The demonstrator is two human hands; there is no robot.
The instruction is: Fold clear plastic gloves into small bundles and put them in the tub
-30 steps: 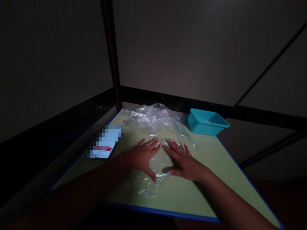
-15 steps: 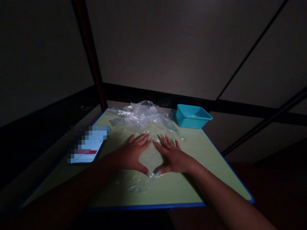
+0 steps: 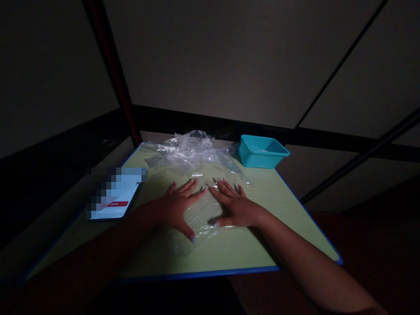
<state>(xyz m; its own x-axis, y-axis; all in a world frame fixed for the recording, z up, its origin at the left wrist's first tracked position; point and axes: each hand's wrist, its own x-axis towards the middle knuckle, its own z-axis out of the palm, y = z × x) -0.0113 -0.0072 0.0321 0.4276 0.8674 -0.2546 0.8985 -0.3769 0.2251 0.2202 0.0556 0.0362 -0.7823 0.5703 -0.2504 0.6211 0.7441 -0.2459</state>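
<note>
A clear plastic bag point(image 3: 203, 218) lies spread on the pale green table point(image 3: 262, 245), its near end crinkled. My left hand point(image 3: 179, 208) rests palm down on the bag's left side, fingers spread and thumb pointing toward me. On the bag's right side my right hand point(image 3: 234, 208) lies with its fingers apart, its index fingertip close to that of my left hand. Neither hand holds anything. Beyond the fingertips sits a crumpled heap of clear plastic bags point(image 3: 193, 151).
A turquoise basket point(image 3: 262, 153) stands at the table's far right corner. On the left lies a phone point(image 3: 114, 203) with a lit, partly pixelated screen. Dark panels rise behind the table, and its edge is blue.
My left hand has shifted slightly left, and the thumbs are farther apart. The near end of the bag looks flatter. The whole view has moved a little.
</note>
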